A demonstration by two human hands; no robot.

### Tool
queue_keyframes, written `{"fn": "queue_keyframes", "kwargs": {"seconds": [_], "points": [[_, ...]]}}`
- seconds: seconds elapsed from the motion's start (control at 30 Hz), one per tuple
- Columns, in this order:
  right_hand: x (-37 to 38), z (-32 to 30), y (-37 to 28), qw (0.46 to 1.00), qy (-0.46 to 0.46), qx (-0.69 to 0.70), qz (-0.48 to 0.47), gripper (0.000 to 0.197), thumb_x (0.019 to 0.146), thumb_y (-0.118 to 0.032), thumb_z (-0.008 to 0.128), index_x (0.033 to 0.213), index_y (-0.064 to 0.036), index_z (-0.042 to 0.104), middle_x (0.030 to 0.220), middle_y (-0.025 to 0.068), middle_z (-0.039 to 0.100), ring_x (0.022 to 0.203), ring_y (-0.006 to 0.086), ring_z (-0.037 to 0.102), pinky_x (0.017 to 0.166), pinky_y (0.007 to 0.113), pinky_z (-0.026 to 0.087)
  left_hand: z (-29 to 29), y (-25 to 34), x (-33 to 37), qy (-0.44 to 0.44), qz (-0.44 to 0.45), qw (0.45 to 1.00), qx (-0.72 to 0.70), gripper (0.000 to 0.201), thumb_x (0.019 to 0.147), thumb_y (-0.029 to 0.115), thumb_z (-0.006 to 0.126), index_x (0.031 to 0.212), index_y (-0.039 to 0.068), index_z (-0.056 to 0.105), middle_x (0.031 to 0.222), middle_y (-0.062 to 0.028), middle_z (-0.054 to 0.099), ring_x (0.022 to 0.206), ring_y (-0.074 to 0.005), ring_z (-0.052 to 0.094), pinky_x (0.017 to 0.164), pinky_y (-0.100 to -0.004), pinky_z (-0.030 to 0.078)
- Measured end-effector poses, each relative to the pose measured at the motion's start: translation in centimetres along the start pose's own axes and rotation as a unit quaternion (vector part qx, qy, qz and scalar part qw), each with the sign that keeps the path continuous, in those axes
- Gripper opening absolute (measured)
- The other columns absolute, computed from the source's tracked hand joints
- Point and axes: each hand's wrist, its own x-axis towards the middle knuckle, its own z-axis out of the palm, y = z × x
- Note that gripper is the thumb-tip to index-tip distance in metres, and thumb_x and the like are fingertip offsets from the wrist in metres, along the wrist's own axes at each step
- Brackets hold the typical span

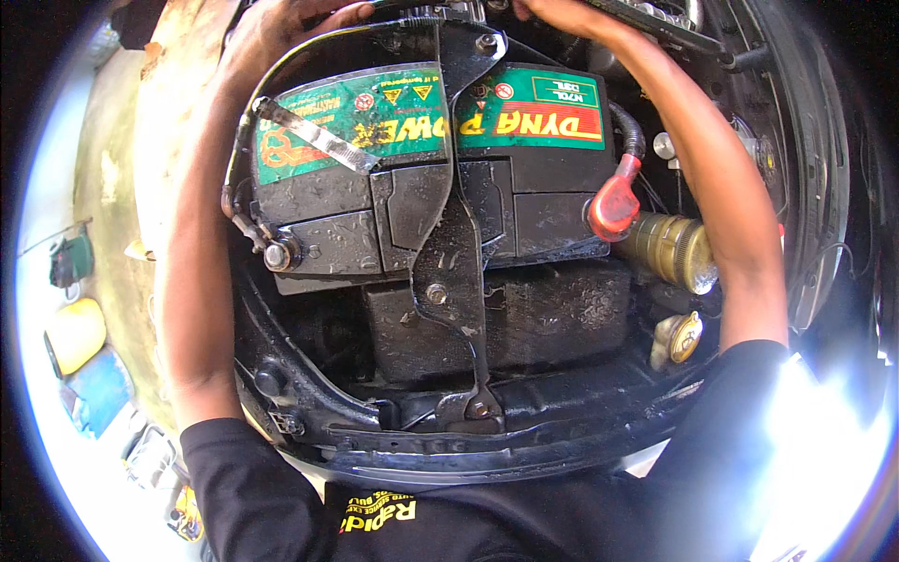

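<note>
A black shirt (599,515) lies nearest. Beyond it, in the engine bay (562,401), the car battery (407,192) sits beneath a metal bracket (449,248). The left hand (304,14) and right hand (545,7) reach past its far edge; their openness and hold I cannot tell. The step seems two-handed work there; the next move likely calls for avoiding the red terminal boot (614,208) and bare cable clamp (278,255).

The place looks like a vehicle service area. A person in a black shirt (487,520) with yellow lettering leans over an open engine bay (562,454), where a car battery (403,201) sits. Beyond the bay, a yellow object (77,335) and assorted gear (154,464) lie to the left.
</note>
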Motion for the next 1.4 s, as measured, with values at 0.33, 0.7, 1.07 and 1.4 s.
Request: {"fn": "queue_keyframes", "kwargs": {"seconds": [0.33,0.7,1.07,1.4], "points": [[0.3,-0.4,0.7,0.999,0.005,-0.026,-0.026,0.048,0.106,-0.047,0.058,0.085,-0.0098,0.078,0.076,0.0124,0.074,0.077,0.0305,0.073,0.075,0.047,0.054,0.1,-0.3,0.5,-0.016,0.0,1.0,-0.002,0.032,0.102,0.046,0.073,0.1,0.016,0.085,0.074,-0.0153,0.072,0.061,-0.0307,0.069,0.061,-0.0438,0.054],[-1.2,-4.0,9.2,0.988,0.088,-0.044,-0.122,0.033,0.107,-0.033,0.057,0.09,-0.0088,0.072,0.072,0.0091,0.065,0.071,0.0176,0.065,0.069,0.04,0.052,0.6,-0.4,0.5,0.007,0.002,1.0,0.005,0.033,0.1,0.048,0.075,0.109,0.019,0.086,0.083,-0.0144,0.078,0.07,-0.0313,0.075,0.065,-0.043,0.059],[-0.9,0.2,5.3,0.936,0.149,-0.011,-0.317,0.027,0.105,-0.016,0.064,0.128,-0.0146,0.078,0.096,0.0146,0.078,0.085,0.0256,0.072,0.078,0.04,0.057,-0.1,-0.4,0.2,0.015,-0.003,1.0,0.004,0.032,0.099,0.048,0.076,0.109,0.02,0.086,0.086,-0.0143,0.079,0.073,-0.0317,0.077,0.069,-0.0437,0.06],[-2.6,-2.9,5.6,0.99,0.068,0.032,-0.118,0.023,0.098,-0.023,0.065,0.112,-0.0102,0.079,0.098,0.0143,0.08,0.088,0.0283,0.077,0.078,0.042,0.058,1.8,-1.6,0.2,0.004,0.001,1.0,-0.031,0.039,0.103,0.051,0.071,0.112,0.015,0.084,0.091,-0.0163,0.079,0.079,-0.0325,0.078,0.073,-0.0434,0.06]]}}
